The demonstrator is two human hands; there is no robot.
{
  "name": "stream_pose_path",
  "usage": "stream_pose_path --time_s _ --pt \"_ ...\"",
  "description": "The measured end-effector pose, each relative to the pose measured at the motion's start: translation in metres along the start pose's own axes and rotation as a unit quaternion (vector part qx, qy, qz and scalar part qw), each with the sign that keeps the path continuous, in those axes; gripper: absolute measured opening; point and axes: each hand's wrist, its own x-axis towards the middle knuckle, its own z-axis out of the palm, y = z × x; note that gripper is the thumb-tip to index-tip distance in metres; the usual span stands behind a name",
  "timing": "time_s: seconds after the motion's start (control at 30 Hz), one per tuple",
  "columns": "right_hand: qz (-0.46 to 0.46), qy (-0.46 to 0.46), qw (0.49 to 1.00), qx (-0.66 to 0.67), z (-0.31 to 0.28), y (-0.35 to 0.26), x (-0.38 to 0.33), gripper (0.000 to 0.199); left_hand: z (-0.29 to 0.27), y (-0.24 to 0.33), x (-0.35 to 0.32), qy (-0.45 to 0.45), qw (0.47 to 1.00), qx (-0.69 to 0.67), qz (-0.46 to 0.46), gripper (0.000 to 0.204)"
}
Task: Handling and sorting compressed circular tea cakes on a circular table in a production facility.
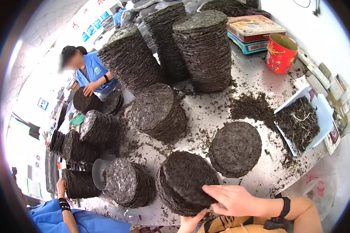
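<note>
A stack of dark, rough round discs that look like dried seaweed (169, 200) stands at the table's front edge before me. Its top disc (188, 178) is slightly blurred and sits askew, its near right edge between the fingers and thumb of my right hand (233, 200). Low at the stack's near side is my left hand (192, 222); its thumb tip shows by the lowest discs and its other fingers are hidden. Flat on the table to the right lies a low pile of the same discs (235, 149). Another stack (128, 184) stands close on the left.
Tall disc stacks (202, 50) rise at the back. A pale blue scoop (324, 112) with seaweed scraps, a red tin (282, 54) and a blue scale (249, 46) under a box stand right. Crumbs cover the metal table (206, 110). Two co-workers (93, 72) handle stacks at left.
</note>
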Motion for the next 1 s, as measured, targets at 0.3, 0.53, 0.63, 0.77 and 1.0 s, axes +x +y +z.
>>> stream_pose_path --time_s 0.3,0.53,0.63,0.77,1.0 --pt "0.349 0.314 0.860 0.200 -0.029 0.103 -0.061 0.043 -0.036 -0.001 -0.002 0.032 0.971 -0.238 0.018 0.076" --pt "0.291 0.168 0.920 0.204 -0.043 0.058 -0.032 0.032 -0.027 0.017 -0.012 0.016 0.963 -0.263 -0.045 0.074" --pt "0.202 0.114 0.960 0.156 -0.043 0.027 -0.003 0.019 -0.031 0.010 -0.010 0.009 0.966 -0.252 -0.053 0.083" --pt "0.052 0.048 0.996 0.048 -0.034 0.009 0.014 0.014 -0.009 0.025 -0.015 -0.036 0.983 -0.168 -0.062 0.074" --pt "0.015 -0.084 0.996 0.022 0.014 -0.004 0.011 0.096 0.019 0.042 -0.021 -0.031 0.999 -0.024 -0.004 0.062"
